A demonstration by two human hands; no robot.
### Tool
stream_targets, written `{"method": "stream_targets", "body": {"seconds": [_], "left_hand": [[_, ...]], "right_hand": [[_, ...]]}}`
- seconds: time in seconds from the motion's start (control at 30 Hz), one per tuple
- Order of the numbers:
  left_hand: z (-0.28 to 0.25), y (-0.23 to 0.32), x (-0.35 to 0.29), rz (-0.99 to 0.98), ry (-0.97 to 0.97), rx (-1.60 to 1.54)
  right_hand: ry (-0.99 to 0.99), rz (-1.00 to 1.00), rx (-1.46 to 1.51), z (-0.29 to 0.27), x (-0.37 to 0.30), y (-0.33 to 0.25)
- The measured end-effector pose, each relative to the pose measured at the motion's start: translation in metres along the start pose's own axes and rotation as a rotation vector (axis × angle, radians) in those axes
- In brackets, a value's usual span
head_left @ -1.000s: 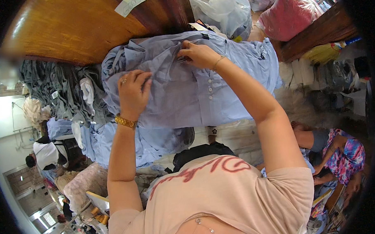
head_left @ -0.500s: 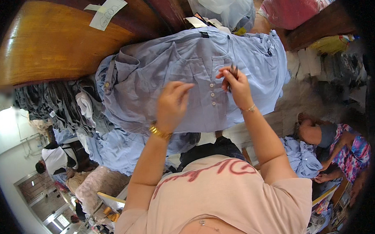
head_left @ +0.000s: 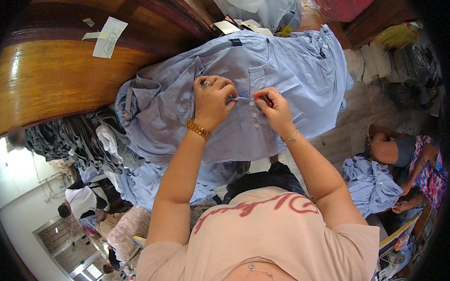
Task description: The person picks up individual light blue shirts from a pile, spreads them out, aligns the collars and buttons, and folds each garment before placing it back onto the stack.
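Observation:
A light blue shirt (head_left: 292,73) lies spread over the edge of a wooden table (head_left: 49,77), front up, with white buttons down its placket. My left hand (head_left: 211,99), with a gold watch and a ring, pinches the placket fabric beside the chest pocket. My right hand (head_left: 272,108), wearing a thin bracelet, grips the same placket just to the right, next to the buttons, and seems to hold a small dark tool, too small to identify. The two hands nearly touch.
A paper slip (head_left: 108,30) lies on the table top. Grey garments (head_left: 81,140) hang at the left, more blue shirts (head_left: 142,183) below. Clear plastic bags (head_left: 260,5) and a pink bundle (head_left: 349,0) sit behind. A seated person (head_left: 409,159) handles a blue garment (head_left: 370,180) at the right.
Both hands have come together on the button placket; the left hand shifted right and up from the shirt's lower part, and the right hand came down from the collar area.

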State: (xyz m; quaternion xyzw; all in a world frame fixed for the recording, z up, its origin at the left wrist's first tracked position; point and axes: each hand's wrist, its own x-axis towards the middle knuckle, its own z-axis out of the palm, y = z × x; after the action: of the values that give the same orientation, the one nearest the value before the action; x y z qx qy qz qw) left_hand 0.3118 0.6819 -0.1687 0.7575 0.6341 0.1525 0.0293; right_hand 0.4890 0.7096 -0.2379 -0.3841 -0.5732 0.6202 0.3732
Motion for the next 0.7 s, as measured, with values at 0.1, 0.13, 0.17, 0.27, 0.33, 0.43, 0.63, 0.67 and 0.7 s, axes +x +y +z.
{"method": "stream_targets", "body": {"seconds": [0.1, 0.13, 0.17, 0.27, 0.33, 0.43, 0.63, 0.67, 0.7], "left_hand": [[0.001, 0.000, -0.004, 0.005, 0.031, -0.043], [0.001, 0.001, -0.005, 0.002, 0.040, -0.058], [0.001, 0.002, -0.006, -0.001, 0.048, -0.073], [-0.001, 0.007, -0.007, -0.029, 0.070, -0.118], [0.000, 0.012, -0.009, -0.071, 0.088, -0.147], [0.006, 0.018, -0.013, -0.136, 0.115, -0.182], [0.014, 0.017, -0.020, -0.165, 0.155, -0.269], [0.013, 0.018, -0.020, -0.160, 0.155, -0.276], [0.012, 0.018, -0.020, -0.155, 0.155, -0.282]], "right_hand": [[0.033, -0.097, -0.248, 0.006, 0.001, -0.012], [0.036, -0.090, -0.306, 0.007, 0.002, -0.017], [0.016, -0.083, -0.322, 0.008, 0.002, -0.018], [-0.019, -0.065, -0.316, 0.010, 0.004, -0.018], [-0.008, -0.056, -0.239, 0.011, 0.006, -0.014], [-0.027, -0.063, -0.141, 0.010, 0.006, -0.011], [0.113, -0.053, -0.164, 0.006, 0.004, -0.008], [0.123, -0.046, -0.152, 0.005, 0.003, -0.008], [0.133, -0.040, -0.139, 0.005, 0.002, -0.008]]}}
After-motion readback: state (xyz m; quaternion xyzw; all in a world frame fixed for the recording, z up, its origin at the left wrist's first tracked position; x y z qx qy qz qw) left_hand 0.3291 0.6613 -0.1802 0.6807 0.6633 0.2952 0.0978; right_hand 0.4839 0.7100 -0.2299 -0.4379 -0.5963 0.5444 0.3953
